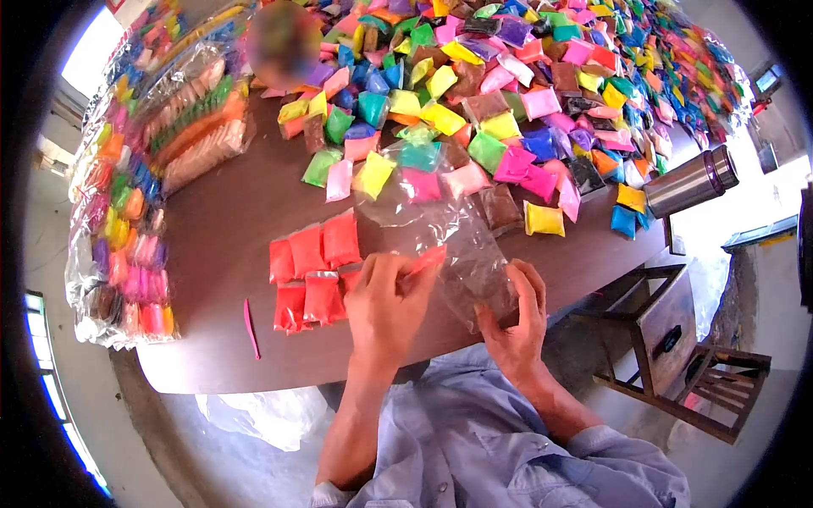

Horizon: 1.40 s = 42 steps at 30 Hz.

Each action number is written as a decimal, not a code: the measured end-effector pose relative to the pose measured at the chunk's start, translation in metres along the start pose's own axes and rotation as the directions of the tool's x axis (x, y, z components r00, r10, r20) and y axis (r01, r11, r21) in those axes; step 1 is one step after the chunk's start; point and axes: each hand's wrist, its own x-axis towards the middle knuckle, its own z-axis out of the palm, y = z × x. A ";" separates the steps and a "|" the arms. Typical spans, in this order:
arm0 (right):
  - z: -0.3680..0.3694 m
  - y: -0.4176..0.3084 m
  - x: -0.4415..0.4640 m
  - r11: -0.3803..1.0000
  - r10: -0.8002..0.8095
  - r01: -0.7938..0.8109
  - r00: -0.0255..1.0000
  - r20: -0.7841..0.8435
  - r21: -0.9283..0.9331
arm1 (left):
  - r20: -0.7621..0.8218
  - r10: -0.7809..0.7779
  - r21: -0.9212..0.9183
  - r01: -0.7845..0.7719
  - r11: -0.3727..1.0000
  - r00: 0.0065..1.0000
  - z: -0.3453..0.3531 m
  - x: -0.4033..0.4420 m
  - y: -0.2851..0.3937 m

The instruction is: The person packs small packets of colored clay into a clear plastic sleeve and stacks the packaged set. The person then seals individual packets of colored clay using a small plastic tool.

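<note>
My left hand (385, 309) is closed on a small red packet (429, 257), pinched between thumb and fingers at the near side of the table. With my right hand (521, 326) I grip the lower edge of a clear plastic bag (461, 254), which spreads out toward the pile. The red packet is close to the bag; whether it is inside the opening I cannot tell. Just left of my left hand lie several red packets (324, 241) in two rows, some partly hidden by the hand. A thin pink plastic tool (251, 328) rests farther left.
A large heap of colourful small packets (500, 127) covers the far side. Filled clear bags of packets (203, 127) line the left edge. A steel flask (690, 182) lies at the right, above a wooden stool (669, 339). Clear plastic (262, 415) is on the floor.
</note>
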 end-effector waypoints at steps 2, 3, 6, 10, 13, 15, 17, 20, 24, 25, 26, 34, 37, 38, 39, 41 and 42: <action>-0.001 -0.001 0.000 1.000 0.024 -0.024 1.000 -0.015 0.015 | -0.071 -0.022 0.027 0.024 0.999 0.997 -0.005 -0.007 -0.004; 0.000 -0.001 0.000 0.999 0.033 -0.033 0.999 -0.018 0.028 | -0.078 -0.049 0.006 0.050 0.999 0.996 -0.008 -0.008 -0.004; 0.000 0.000 0.001 0.999 0.025 -0.025 1.000 -0.010 0.043 | -0.060 0.025 -0.002 -0.026 1.000 0.998 -0.009 -0.007 -0.003; -0.002 0.000 0.001 0.997 0.026 -0.025 1.000 -0.012 0.078 | 0.030 0.051 0.012 -0.052 0.999 0.998 -0.007 -0.015 0.003; 0.002 0.001 -0.001 0.996 0.025 -0.024 1.000 -0.014 0.082 | 0.070 0.058 0.096 -0.065 0.993 0.996 -0.012 -0.016 0.002; 0.004 -0.002 -0.001 0.998 0.018 -0.018 1.000 -0.010 0.054 | -0.037 0.055 0.093 -0.051 0.994 0.998 -0.015 -0.009 -0.001; 0.005 -0.002 -0.002 1.000 0.005 -0.005 1.000 -0.006 0.024 | -0.011 0.060 0.126 -0.058 0.990 0.998 -0.015 -0.002 -0.002; 0.007 0.000 -0.003 0.993 -0.077 0.079 0.996 0.034 -0.084 | 0.040 0.086 0.146 -0.091 0.985 0.995 -0.006 0.001 -0.003; 0.008 -0.001 -0.004 0.987 -0.099 0.107 0.993 0.068 -0.123 | 0.101 0.094 0.118 -0.106 0.987 0.990 0.002 -0.001 0.003; 0.008 -0.002 -0.003 0.987 -0.088 0.096 0.994 0.064 -0.132 | 0.143 0.060 0.088 -0.074 0.993 0.988 0.003 -0.004 0.001; 0.007 -0.002 -0.002 0.987 -0.087 0.095 0.994 0.062 -0.132 | 0.186 0.029 0.060 -0.041 0.997 0.982 0.004 -0.007 0.000; -0.009 -0.003 0.003 0.980 -0.052 0.026 0.990 0.129 0.198 | 0.298 0.035 -0.144 0.008 0.990 0.954 0.018 -0.030 0.003; -0.021 -0.005 0.008 0.944 -0.050 -0.019 0.979 0.199 0.329 | 0.321 0.116 -0.112 -0.084 0.990 0.940 0.018 -0.032 0.005; -0.023 -0.001 0.009 0.944 -0.050 -0.018 0.979 0.199 0.330 | 0.305 0.076 -0.184 -0.020 0.983 0.949 0.018 -0.032 0.007; -0.024 0.004 0.010 0.956 -0.015 -0.043 0.980 0.196 0.289 | 0.292 0.035 -0.257 0.043 0.966 0.956 0.019 -0.032 0.009; -0.023 0.005 0.015 0.982 -0.033 0.008 0.991 0.133 0.188 | 0.300 0.005 -0.263 0.077 0.962 0.954 0.019 -0.035 0.008; -0.021 0.007 0.014 0.983 -0.031 0.006 0.990 0.134 0.186 | 0.305 -0.025 -0.268 0.112 0.957 0.952 0.020 -0.038 0.007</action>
